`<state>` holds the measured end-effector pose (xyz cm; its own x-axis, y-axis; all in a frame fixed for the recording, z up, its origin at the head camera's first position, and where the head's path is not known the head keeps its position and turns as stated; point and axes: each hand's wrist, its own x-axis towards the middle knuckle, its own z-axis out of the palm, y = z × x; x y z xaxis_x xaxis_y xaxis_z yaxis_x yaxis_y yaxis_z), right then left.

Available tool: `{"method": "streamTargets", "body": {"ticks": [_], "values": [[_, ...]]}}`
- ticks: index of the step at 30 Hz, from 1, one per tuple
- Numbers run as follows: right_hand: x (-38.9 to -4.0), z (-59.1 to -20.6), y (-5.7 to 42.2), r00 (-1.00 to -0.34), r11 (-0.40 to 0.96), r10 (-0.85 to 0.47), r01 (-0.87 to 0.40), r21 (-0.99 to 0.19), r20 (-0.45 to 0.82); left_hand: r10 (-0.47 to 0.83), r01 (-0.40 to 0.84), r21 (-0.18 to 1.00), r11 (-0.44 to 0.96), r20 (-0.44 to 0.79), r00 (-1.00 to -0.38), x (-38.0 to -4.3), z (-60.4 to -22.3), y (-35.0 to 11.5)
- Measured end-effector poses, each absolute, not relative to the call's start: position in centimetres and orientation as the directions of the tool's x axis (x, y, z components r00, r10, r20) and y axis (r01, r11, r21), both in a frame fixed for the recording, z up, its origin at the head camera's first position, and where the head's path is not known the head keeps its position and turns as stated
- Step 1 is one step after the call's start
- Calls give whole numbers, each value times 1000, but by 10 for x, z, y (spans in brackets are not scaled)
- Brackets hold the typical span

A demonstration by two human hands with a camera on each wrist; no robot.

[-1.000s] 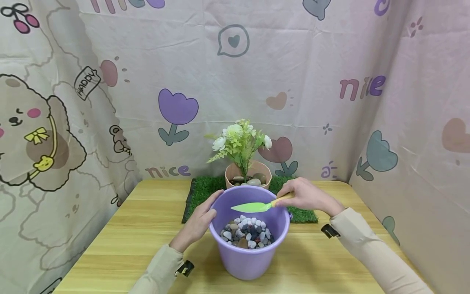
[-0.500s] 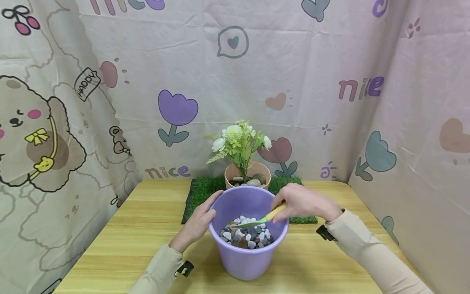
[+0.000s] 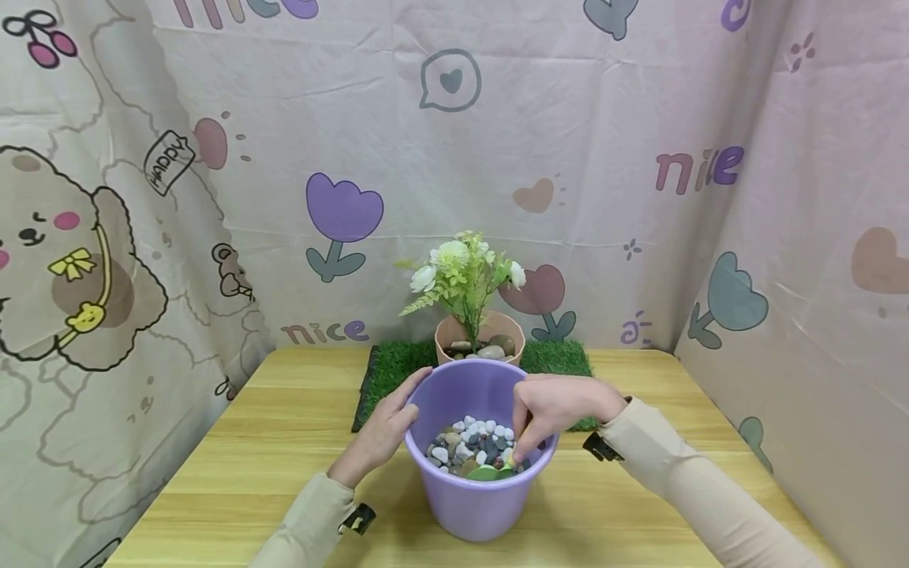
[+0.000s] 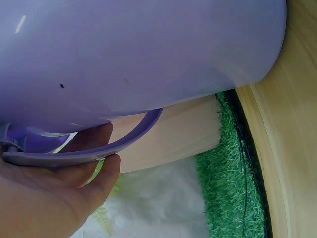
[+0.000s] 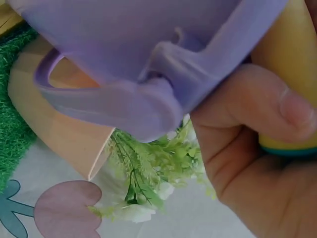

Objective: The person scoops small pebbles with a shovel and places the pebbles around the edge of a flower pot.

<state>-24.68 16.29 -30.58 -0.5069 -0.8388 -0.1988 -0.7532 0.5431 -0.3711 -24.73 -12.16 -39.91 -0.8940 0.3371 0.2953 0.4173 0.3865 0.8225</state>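
A purple bucket stands on the table with mixed pebbles in its bottom. At its left rim, my left hand grips the bucket; the left wrist view shows fingers by the bucket's handle. My right hand reaches over the right rim, holding a small garden trowel. The trowel's green blade lies among the pebbles near the front wall, its tip not clearly visible. In the right wrist view, the thumb lies across the yellow trowel handle.
Behind the bucket, a peach flowerpot with white flowers and larger stones stands on a green turf mat. The wooden table reaches back to a printed cloth hanging at the rear and sides.
My right hand has lowered the trowel from above the pebbles into them, and the blade has come toward the bucket's front wall. My left hand stays on the rim.
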Motion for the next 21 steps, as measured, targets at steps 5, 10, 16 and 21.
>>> {"method": "streamTargets", "body": {"ticks": [5,10,16,21], "values": [[-242,-306,157,-562,598,-801,-752,-276,-204,338,422,820,387,300,-892,-249,-399,-121],[-236,-308,155,-618,629,-777,-759,-167,-119,337,422,820,386,300,-892,-249,-398,-121],[-233,-312,156,-637,637,-770,-765,-95,-32,338,414,822,390,290,-895,-249,-399,-121],[-233,-312,161,-671,670,-740,-741,-33,39,340,418,823,385,295,-893,-249,-400,-122]]}}
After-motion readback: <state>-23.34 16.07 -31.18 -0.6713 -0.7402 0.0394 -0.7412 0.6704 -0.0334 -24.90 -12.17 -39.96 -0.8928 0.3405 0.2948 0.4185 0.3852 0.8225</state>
